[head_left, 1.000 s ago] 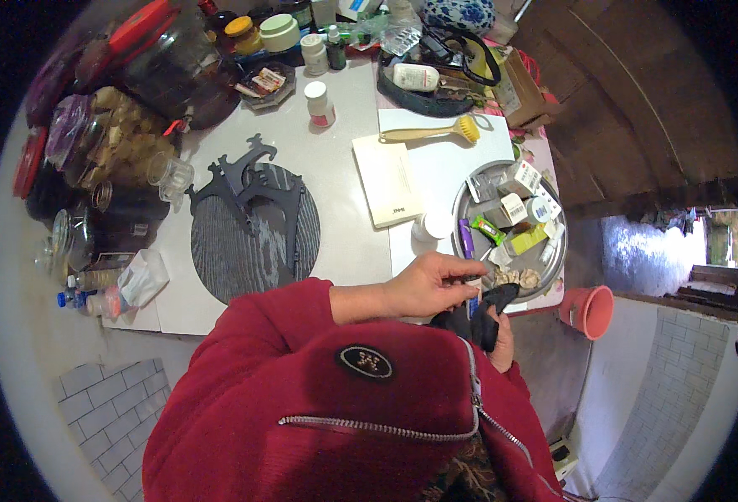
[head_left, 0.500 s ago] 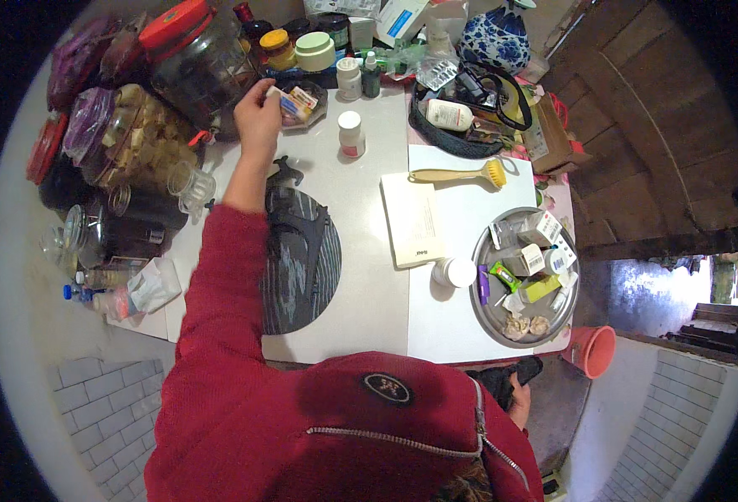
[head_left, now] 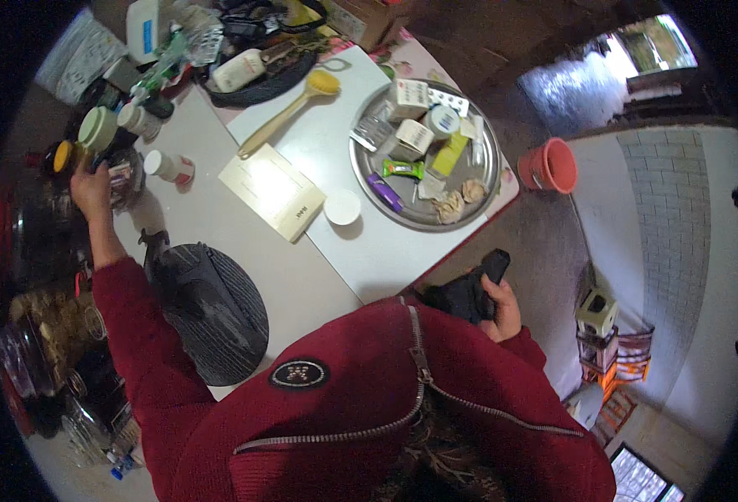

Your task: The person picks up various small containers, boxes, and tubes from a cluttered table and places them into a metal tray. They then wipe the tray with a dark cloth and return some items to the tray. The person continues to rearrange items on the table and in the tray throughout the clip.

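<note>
My left hand [head_left: 91, 192] reaches to the far left, fingers bent at the edge of a small clear dish [head_left: 132, 186] with small packets in it. What is between the fingertips is hidden and blurred. A jar with a yellow lid [head_left: 63, 156] stands just beyond them, beside a jar with a pale green lid [head_left: 98, 127]. A white pill bottle [head_left: 168, 166] stands to the right of the dish. Low at my right side, past the table's edge, my right hand [head_left: 504, 308] is closed around a dark black object [head_left: 466, 294] whose kind I cannot make out.
A round metal tray [head_left: 359, 180] holds small boxes and packets. Nearby lie a flat cream box [head_left: 270, 192], a yellow-bristled brush [head_left: 289, 115] and a white-capped bottle [head_left: 342, 207]. A dark round mat [head_left: 218, 314] lies by my left arm. A pink bucket [head_left: 548, 166] stands beyond the table.
The view has turned right, so the table appears rotated and shifted left, and more floor shows. My left hand stays by the dish. My right hand with the black object now shows more fully.
</note>
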The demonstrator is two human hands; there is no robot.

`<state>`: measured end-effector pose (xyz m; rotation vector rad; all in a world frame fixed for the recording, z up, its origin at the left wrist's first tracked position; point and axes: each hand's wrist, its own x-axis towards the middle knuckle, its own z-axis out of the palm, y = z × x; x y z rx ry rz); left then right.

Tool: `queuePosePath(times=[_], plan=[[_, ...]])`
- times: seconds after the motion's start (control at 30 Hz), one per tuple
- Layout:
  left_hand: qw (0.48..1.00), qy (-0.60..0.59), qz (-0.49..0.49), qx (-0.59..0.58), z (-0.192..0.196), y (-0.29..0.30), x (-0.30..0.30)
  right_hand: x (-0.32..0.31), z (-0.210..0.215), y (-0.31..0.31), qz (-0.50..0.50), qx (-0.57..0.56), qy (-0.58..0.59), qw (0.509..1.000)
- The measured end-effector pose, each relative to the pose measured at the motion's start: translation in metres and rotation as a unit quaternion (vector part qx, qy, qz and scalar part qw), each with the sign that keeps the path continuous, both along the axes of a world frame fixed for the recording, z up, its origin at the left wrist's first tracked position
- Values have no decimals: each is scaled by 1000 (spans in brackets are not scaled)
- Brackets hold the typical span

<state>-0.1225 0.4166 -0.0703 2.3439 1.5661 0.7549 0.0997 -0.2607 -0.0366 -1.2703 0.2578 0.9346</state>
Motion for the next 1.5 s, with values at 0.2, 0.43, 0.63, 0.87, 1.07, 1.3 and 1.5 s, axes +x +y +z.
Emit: queuePosePath(times=[0.2,0.43,0.63,0.87,1.07,1.3,1.5], plan=[[954,-194,-228,-8,58,-238,54,3,-12,5,-62,91,99,989],[822,-56,-558,-96,34,-415,177,14,-26,-18,-74,106,102,986],[856,133,-498,35,-27,-436,245,20,-28,-47,-62,135,118,982],[880,162,-443,63,-51,-443,260,30,-40,-69,-74,94,143,982],[883,41,-459,87,-8,-427,243,40,-35,-64,-62,117,119,984],[806,234,-541,50,-8,-414,231,52,-33,-46,-32,145,148,978],[766,310,-562,45,-31,-410,232,52,-33,-45,-44,158,153,975]])
